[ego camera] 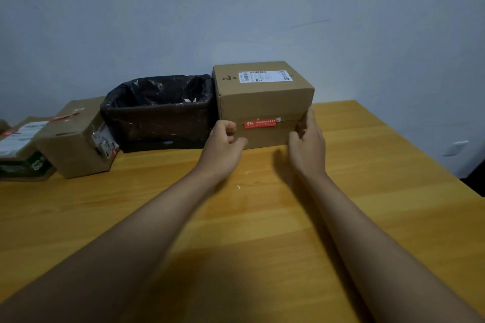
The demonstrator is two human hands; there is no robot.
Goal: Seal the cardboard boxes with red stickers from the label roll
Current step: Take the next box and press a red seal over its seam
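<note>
A brown cardboard box [265,99] stands at the back of the wooden table [262,217], against the wall. A white shipping label [264,76] lies on its top. A red sticker [259,123] runs across the flap seam on its near face. My left hand [223,144] is at the box's near left edge, fingers curled, thumb against the lower front; nothing shows inside it. My right hand [308,141] rests on the near right corner, fingers reaching up along that edge. No label roll is in view.
A bin lined with a black bag [160,110] stands just left of the box. Further left sits a second cardboard box [76,139] with a red sticker on top, and a third box [18,147] at the frame's left edge. The table's right edge drops off at right.
</note>
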